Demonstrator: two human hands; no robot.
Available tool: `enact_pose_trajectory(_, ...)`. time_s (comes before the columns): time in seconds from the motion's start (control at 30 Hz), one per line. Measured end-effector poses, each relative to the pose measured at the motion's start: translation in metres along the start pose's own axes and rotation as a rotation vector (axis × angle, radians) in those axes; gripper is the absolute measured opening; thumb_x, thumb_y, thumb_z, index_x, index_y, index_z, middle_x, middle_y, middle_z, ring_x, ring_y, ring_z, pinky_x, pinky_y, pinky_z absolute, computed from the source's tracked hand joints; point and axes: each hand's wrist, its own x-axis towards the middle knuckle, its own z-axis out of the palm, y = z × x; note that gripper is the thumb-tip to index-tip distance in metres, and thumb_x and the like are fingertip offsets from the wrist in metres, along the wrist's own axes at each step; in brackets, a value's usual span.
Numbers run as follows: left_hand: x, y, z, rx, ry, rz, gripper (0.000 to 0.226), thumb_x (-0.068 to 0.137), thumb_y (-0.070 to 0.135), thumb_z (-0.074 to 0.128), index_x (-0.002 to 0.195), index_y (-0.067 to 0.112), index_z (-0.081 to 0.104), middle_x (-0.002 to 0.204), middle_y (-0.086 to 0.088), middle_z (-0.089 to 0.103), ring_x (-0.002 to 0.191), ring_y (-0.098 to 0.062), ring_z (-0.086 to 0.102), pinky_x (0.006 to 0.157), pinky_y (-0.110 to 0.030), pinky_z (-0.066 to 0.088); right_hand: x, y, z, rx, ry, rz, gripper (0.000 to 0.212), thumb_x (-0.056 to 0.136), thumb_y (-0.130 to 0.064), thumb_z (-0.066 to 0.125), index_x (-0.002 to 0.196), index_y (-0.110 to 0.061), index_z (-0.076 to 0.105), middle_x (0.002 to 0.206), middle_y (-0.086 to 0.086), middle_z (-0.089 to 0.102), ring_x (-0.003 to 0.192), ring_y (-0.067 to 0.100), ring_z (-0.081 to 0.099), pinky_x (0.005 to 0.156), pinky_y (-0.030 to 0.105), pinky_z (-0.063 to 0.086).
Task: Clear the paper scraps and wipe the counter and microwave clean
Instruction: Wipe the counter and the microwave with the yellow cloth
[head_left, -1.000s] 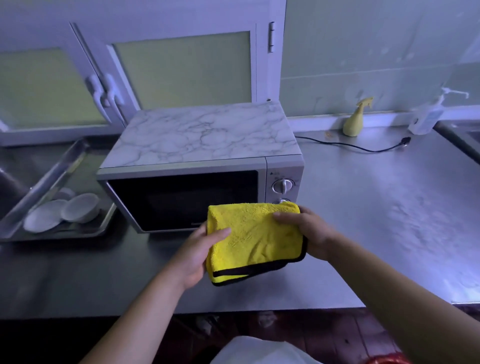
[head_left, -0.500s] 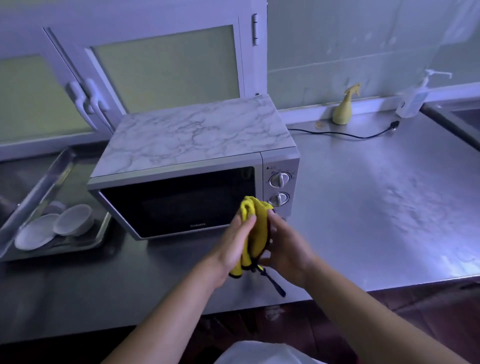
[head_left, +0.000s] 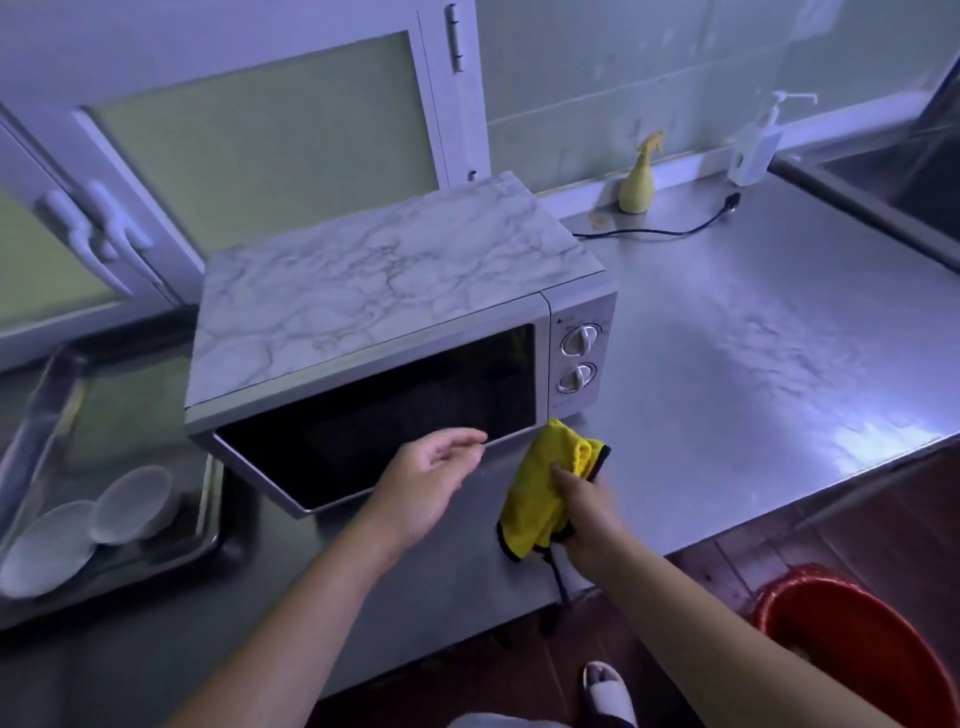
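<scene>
Head view: a steel counter (head_left: 753, 338) is seen from above, with a microwave (head_left: 363, 312) set on it at an angle.
Right hand (head_left: 582, 512): its fingers are curled round a bunched yellow cloth (head_left: 540, 483), which is gripped from the near side.
Cloth: it is held low over the counter, just in front of the microwave's near right corner, below the two knobs (head_left: 576, 358). Whether it is pressed on the steel cannot be told.
Left hand (head_left: 431, 478): nothing is held; the fingers are loosely spread and raised before the lower edge of the dark door. Contact with the door cannot be made out.
Hands: they are kept apart, the left beside the cloth.
Microwave top: a marbled pattern is shown.
Left of microwave: a metal tray (head_left: 208, 525) with pale dishes (head_left: 135, 504) is seen.
Back of counter: a yellow spray bottle (head_left: 640, 182), a pump bottle (head_left: 753, 145) and a black cable (head_left: 665, 228) are placed near the wall.
Floor: a red bucket (head_left: 852, 644) and a slipper (head_left: 608, 691) are seen.
</scene>
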Motion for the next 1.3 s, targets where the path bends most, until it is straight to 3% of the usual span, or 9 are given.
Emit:
enact_pose_trajectory(0.13,0.001,0.010,-0.055,0.118,0.156,0.348,0.027,0.095,0.008,0.062,0.106,0.031,0.072,0.104,0.017,0.073,0.104,0.000,0.066,0.095,-0.015,0.048,-0.006,-0.024,0.026,-0.117,0.115,-0.521,0.044,0.097,-0.009,0.051,0.132,-0.036,0.054,0.121,-0.009,0.066,0.103,0.023,0.068,0.067,0.033,0.060)
enact_pose_trajectory(0.2,0.010,0.016,-0.083,0.329,0.275,0.517,0.026,0.094,0.016,0.062,0.116,0.029,0.069,0.114,0.021,0.068,0.113,0.003,0.059,0.099,-0.008,0.038,-0.007,-0.034,0.043,-0.178,0.101,-0.837,0.061,0.095,-0.009,0.046,0.147,-0.040,0.042,0.147,-0.013,0.052,0.119,0.021,0.060,0.094,0.048,0.052)
enact_pose_trajectory(0.37,0.048,0.019,-0.135,0.949,0.321,0.446,0.049,0.101,0.045,0.039,0.150,0.036,0.038,0.158,-0.003,0.035,0.147,-0.028,0.025,0.121,-0.044,0.017,0.025,-0.032,0.093,-0.452,0.219,-1.194,0.071,0.095,-0.008,0.051,0.157,-0.030,0.024,0.162,-0.020,0.016,0.154,0.019,0.014,0.123,0.055,0.016)
enact_pose_trajectory(0.53,0.074,-0.011,-0.186,1.131,0.238,0.132,0.056,0.095,0.069,0.014,0.150,0.055,0.016,0.166,0.007,0.012,0.152,-0.026,0.008,0.121,-0.054,0.006,0.059,0.010,0.121,-0.247,0.347,-0.988,0.066,0.097,-0.017,0.047,0.158,-0.016,0.022,0.166,0.005,0.017,0.154,0.021,0.011,0.126,0.041,0.008)
enact_pose_trajectory(0.63,0.074,-0.026,-0.185,1.163,0.267,0.163,0.059,0.092,0.071,0.002,0.149,0.058,0.006,0.167,0.009,0.006,0.153,-0.026,0.005,0.120,-0.056,0.004,0.075,0.044,0.122,-0.112,0.342,-0.705,0.063,0.099,-0.021,0.044,0.158,-0.021,0.021,0.159,0.005,0.036,0.142,0.028,0.040,0.117,0.048,0.032)
enact_pose_trajectory(0.73,0.075,-0.032,-0.181,1.169,0.306,0.190,0.060,0.090,0.069,-0.004,0.149,0.058,0.001,0.167,0.008,0.004,0.153,-0.026,0.004,0.120,-0.056,0.003,0.085,0.063,0.124,-0.012,0.384,-0.495,0.047,0.103,-0.021,0.042,0.149,-0.021,0.036,0.123,0.019,0.059,0.105,0.042,0.060,0.081,0.040,0.057)
enact_pose_trajectory(0.93,0.077,-0.035,-0.181,1.166,0.335,0.229,0.063,0.089,0.070,-0.006,0.149,0.056,0.005,0.167,0.006,0.007,0.153,-0.028,0.005,0.120,-0.058,0.004,0.088,0.061,0.152,0.224,0.464,-0.390,0.051,0.103,-0.035,0.048,0.151,-0.019,0.037,0.144,0.007,0.051,0.129,0.025,0.050,0.109,0.040,0.040)
enact_pose_trajectory(1.1,0.077,-0.035,-0.181,1.155,0.358,0.262,0.060,0.093,0.066,0.000,0.150,0.054,0.009,0.166,0.004,0.012,0.152,-0.032,0.009,0.118,-0.060,0.006,0.049,0.121,0.214,0.248,0.325,-0.185,0.047,0.103,-0.036,0.046,0.140,-0.006,0.043,0.130,0.037,0.053,0.119,0.056,0.051,0.101,0.063,0.040)
enact_pose_trajectory(1.3,0.077,-0.034,-0.182,1.163,0.346,0.258,0.057,0.094,0.066,0.002,0.149,0.055,0.011,0.166,0.003,0.013,0.152,-0.032,0.010,0.117,-0.061,0.006,-0.020,0.171,0.296,0.381,0.169,0.126,0.023,0.106,-0.025,0.041,0.127,-0.018,0.044,0.079,0.016,0.069,0.059,0.022,0.068,0.054,0.029,0.053)
